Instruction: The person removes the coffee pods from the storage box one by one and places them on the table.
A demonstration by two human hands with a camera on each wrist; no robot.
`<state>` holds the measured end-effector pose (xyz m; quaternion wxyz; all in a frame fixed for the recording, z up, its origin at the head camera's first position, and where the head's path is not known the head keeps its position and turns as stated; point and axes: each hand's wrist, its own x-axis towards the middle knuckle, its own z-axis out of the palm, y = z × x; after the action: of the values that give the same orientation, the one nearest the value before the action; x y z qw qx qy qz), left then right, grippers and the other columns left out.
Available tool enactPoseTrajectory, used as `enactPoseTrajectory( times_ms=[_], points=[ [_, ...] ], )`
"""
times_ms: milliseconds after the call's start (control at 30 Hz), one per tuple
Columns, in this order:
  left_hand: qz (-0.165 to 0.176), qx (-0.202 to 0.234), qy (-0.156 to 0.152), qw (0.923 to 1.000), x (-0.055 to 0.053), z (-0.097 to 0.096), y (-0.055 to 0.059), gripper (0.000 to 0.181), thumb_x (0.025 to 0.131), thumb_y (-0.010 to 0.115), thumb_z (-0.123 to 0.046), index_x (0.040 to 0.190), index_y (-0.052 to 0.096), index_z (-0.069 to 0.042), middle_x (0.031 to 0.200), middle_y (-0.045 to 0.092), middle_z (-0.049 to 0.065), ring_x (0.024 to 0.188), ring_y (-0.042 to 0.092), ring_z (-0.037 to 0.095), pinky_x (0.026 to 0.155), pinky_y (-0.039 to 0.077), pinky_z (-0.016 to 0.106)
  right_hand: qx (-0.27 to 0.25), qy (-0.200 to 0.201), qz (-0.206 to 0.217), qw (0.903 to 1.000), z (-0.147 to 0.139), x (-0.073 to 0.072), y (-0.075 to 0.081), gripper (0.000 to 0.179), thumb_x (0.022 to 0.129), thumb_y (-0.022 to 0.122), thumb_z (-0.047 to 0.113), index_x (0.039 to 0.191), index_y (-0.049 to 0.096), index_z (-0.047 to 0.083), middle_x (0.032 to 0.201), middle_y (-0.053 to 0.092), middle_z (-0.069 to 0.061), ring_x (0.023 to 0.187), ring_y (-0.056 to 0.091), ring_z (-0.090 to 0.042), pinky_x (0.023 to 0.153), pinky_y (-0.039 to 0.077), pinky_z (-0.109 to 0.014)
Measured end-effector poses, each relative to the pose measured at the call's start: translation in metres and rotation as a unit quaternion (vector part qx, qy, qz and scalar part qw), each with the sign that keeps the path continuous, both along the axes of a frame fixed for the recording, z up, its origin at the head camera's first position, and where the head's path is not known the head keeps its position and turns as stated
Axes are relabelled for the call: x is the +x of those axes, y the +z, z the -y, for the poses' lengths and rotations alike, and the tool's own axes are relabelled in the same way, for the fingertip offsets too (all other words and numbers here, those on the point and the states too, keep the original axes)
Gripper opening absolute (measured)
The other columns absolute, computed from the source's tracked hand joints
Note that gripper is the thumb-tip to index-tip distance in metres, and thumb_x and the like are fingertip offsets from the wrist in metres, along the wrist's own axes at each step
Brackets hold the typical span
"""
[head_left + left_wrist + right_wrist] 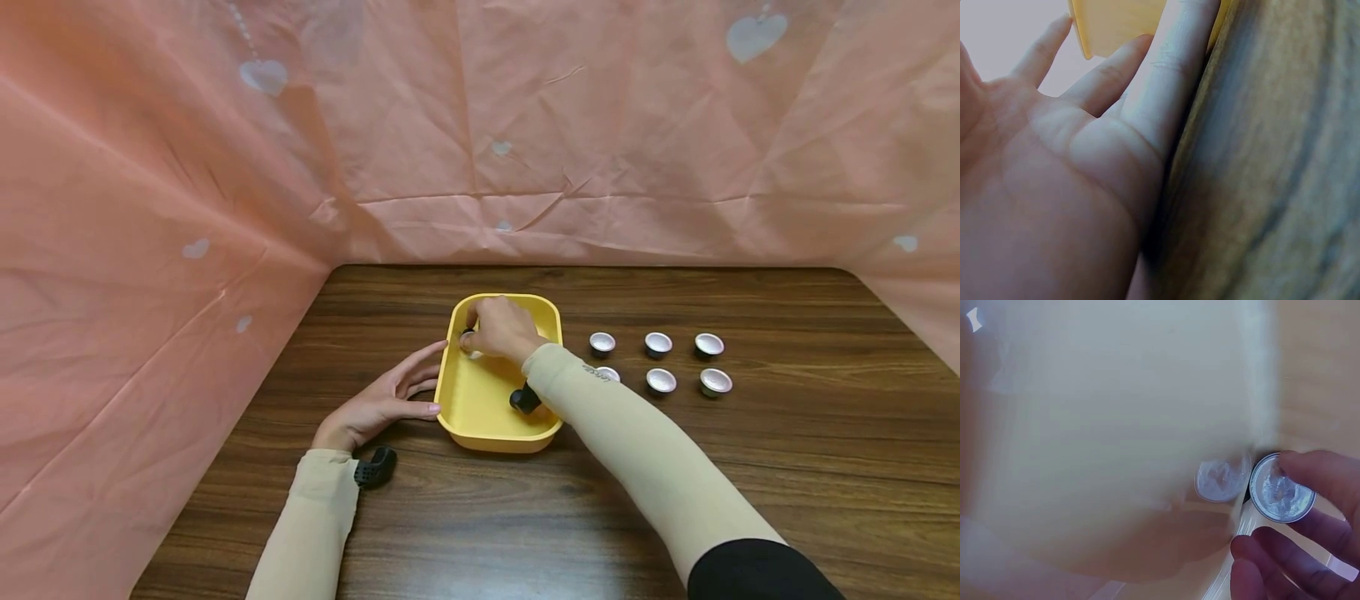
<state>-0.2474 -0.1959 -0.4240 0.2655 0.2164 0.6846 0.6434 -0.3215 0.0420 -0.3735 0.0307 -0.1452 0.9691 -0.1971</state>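
A yellow tray [480, 408] stands on the wooden table. Inside its far left part, my right hand [502, 329] pinches a small coffee capsule [1283, 490] between thumb and fingers. The capsule's round silver lid faces the right wrist camera, close to the tray wall, and a pale reflection of it shows on the glossy surface alongside. From the head, the fingers hide most of this capsule. My left hand [382, 404] is beside the tray's left side, fingers spread and fairly straight, thumb and fingertips at the yellow wall. Its palm shows in the left wrist view.
Right of the tray, several capsules [661, 381] with pale lids and dark bodies stand in two rows on the table [825, 433]; my right forearm partly covers the nearest one [608, 374]. A pink curtain [600, 133] hangs behind and along the left side.
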Motion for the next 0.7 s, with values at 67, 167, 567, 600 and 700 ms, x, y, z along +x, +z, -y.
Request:
enactPoseTrajectory(
  times_ms=[67, 167, 567, 600, 700],
  points=[
    [0.0, 0.001, 0.0, 1.0, -0.0003, 0.0001, -0.0005, 0.101, 0.094, 0.082, -0.009, 0.173, 0.023, -0.031, 0.174, 0.035, 0.014, 0.163, 0.03, 0.036, 0.11, 0.051, 0.029, -0.003, 0.007, 0.003, 1.0, 0.0, -0.0001, -0.0001, 0.029, 0.09, 0.084, 0.036, 0.114, 0.08, 0.02, 0.11, 0.077, -0.001, 0.094, 0.068, -0.022, 0.081, 0.056, -0.043],
    [0.002, 0.001, 0.001, 1.0, -0.0008, 0.0005, -0.0014, 0.101, 0.094, 0.082, -0.008, 0.173, 0.023, -0.032, 0.174, 0.035, 0.014, 0.163, 0.03, 0.035, 0.11, 0.051, 0.028, -0.011, 0.023, 0.006, 0.9997, -0.0004, -0.0009, -0.0014, 0.029, 0.088, 0.085, 0.033, 0.112, 0.079, 0.018, 0.106, 0.076, -0.001, 0.092, 0.066, -0.022, 0.079, 0.054, -0.04],
    [0.002, 0.004, -0.001, 1.0, -0.0008, 0.0005, -0.0017, 0.101, 0.095, 0.082, -0.009, 0.173, 0.023, -0.032, 0.174, 0.034, 0.014, 0.163, 0.029, 0.036, 0.111, 0.051, 0.028, 0.021, 0.059, -0.016, 0.9979, 0.0008, -0.0018, -0.0027, 0.014, 0.09, 0.076, 0.026, 0.103, 0.081, 0.023, 0.101, 0.075, 0.001, 0.091, 0.065, -0.021, 0.079, 0.054, -0.04],
    [0.001, 0.004, -0.001, 1.0, -0.0007, 0.0007, -0.0016, 0.1, 0.095, 0.081, -0.008, 0.173, 0.023, -0.032, 0.175, 0.034, 0.014, 0.164, 0.029, 0.037, 0.111, 0.051, 0.028, 0.023, 0.061, -0.018, 0.9977, 0.0006, -0.0023, -0.0029, 0.015, 0.089, 0.075, 0.025, 0.103, 0.081, 0.023, 0.101, 0.076, 0.002, 0.09, 0.065, -0.02, 0.079, 0.054, -0.041],
    [0.0, 0.004, -0.002, 1.0, -0.0004, 0.0009, -0.001, 0.1, 0.095, 0.081, -0.008, 0.173, 0.022, -0.031, 0.175, 0.033, 0.015, 0.164, 0.029, 0.037, 0.11, 0.051, 0.028, 0.024, 0.067, -0.019, 0.9973, -0.0003, -0.002, -0.0022, 0.019, 0.087, 0.074, 0.025, 0.105, 0.081, 0.022, 0.102, 0.077, 0.002, 0.089, 0.065, -0.019, 0.078, 0.055, -0.041]
  ],
)
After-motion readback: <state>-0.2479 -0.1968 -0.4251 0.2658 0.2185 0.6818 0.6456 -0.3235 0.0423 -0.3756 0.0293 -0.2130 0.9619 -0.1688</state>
